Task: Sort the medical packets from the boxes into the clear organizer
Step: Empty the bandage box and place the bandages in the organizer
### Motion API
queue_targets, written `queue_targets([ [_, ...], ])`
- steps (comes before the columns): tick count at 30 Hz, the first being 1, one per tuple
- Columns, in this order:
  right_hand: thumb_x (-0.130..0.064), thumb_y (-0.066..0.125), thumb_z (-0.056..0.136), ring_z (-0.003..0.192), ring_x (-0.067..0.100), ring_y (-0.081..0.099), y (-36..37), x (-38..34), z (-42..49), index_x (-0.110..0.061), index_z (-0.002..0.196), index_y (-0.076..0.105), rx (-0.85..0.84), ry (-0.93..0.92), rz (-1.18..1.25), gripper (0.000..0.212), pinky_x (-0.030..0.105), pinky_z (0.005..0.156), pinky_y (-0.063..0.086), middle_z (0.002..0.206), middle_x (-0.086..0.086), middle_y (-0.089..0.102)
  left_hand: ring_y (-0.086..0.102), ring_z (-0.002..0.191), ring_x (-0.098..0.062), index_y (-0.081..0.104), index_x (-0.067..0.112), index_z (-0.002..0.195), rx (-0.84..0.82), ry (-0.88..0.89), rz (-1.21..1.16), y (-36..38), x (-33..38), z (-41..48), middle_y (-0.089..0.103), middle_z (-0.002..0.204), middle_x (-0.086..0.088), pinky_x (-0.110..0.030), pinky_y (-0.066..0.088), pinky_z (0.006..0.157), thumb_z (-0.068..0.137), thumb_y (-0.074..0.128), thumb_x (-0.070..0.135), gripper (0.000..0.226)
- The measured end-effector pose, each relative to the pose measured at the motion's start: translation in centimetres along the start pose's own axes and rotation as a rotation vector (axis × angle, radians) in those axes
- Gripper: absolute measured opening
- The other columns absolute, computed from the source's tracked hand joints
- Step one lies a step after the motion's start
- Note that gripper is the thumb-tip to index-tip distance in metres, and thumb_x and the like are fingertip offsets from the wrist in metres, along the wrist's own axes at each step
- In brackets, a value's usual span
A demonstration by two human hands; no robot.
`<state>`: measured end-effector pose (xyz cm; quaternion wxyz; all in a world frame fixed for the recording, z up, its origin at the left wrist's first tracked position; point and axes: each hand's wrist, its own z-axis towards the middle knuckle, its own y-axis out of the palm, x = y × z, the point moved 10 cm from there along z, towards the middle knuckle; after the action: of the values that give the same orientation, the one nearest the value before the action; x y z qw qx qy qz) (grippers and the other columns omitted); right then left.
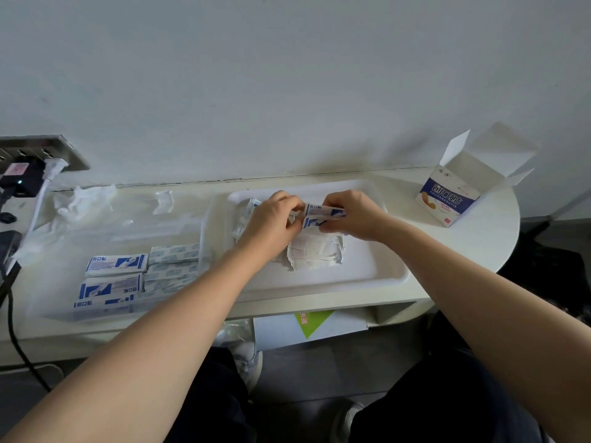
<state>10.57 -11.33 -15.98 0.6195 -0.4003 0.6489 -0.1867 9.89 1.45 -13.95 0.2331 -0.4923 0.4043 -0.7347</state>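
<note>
- The white table (463,251) is butting against the wall (287,75) along its far edge and curving round at its right end. Bare surface is showing between the tray and the open box.
- The white tray (377,282) is sitting at mid-table with its near rim close to the table's front edge. Its left rim is lying just beside the clear organizer (144,231).
- The left hand (275,219) and the right hand (348,215) are meeting above the far half of the tray. Both are pinching the same small bunch of blue-and-white packets (323,214), the left at its left end and the right at its right end.
- A loose pile of pale packets (316,254) is lying on the tray under the hands, with a few more (244,215) peeking out behind the left hand.
- The organizer is holding blue-and-white packets in stacks (115,265) in its near-left compartments and teal-patterned packets (174,254) in the compartments just right of them.
- The open box (447,199) is standing upright near the table's right end, flaps raised, well apart from the tray. I cannot tell what is in it.
- Crumpled clear plastic (83,199) is lying by the organizer's far-left corner, near a power strip (41,151) with plugs in it.
</note>
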Motion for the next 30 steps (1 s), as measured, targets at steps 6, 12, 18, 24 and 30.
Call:
queue_targets([
  [6,-0.013,0.075,0.077,0.056,0.01,0.052,-0.6,0.0,-0.6,-0.019,0.081,0.061,0.016,-0.028,0.096,0.016,0.018,0.051,0.041,0.07,-0.003,0.061,0.065,0.049,-0.007,0.064,0.008,0.075,-0.122,-0.149,-0.196,1.4,-0.8,-0.3,0.066,0.056,-0.003,-0.022,0.046,0.05,0.089,0.058,0.01,0.016],
  [12,-0.02,0.07,0.085,0.072,0.017,0.056,-2.6,2.3,-1.0,-0.006,0.083,0.068,0.099,0.029,0.405,0.015,0.03,0.068,0.039,0.081,0.012,0.07,0.064,0.049,-0.005,0.073,0.018,0.085,0.018,-0.149,-0.218,0.1,-1.2,-0.4,0.067,0.056,0.002,-0.018,0.048,0.056,0.089,0.062,0.013,0.012],
  [18,-0.015,0.064,0.09,0.081,0.017,0.055,-0.3,1.9,-1.3,0.001,0.103,0.068,-0.208,0.116,0.552,0.021,0.025,0.074,0.041,0.091,0.011,0.064,0.061,0.064,-0.013,0.075,0.01,0.078,0.207,0.21,-0.097,-2.3,2.8,-0.7,0.069,0.076,0.001,-0.022,0.047,0.062,0.078,0.068,0.005,0.008],
  [24,-0.014,0.057,0.093,0.083,0.02,0.057,0.9,1.4,-1.8,-0.002,0.111,0.063,-0.268,0.128,0.705,0.023,0.029,0.079,0.045,0.095,0.01,0.064,0.06,0.076,-0.008,0.077,0.012,0.082,0.305,0.306,-0.131,-3.5,3.8,-1.4,0.071,0.087,0.002,-0.018,0.046,0.068,0.077,0.063,0.008,0.016],
  [30,-0.004,0.061,0.089,0.068,0.012,0.055,-0.5,1.1,-1.9,-0.015,0.084,0.066,-0.151,0.064,0.712,0.013,0.021,0.063,0.042,0.08,0.002,0.065,0.068,0.088,-0.012,0.072,0.014,0.107,0.217,0.148,-0.305,-2.3,2.3,-0.5,0.067,0.112,0.002,-0.024,0.055,0.077,0.079,0.062,0.0,0.033],
])
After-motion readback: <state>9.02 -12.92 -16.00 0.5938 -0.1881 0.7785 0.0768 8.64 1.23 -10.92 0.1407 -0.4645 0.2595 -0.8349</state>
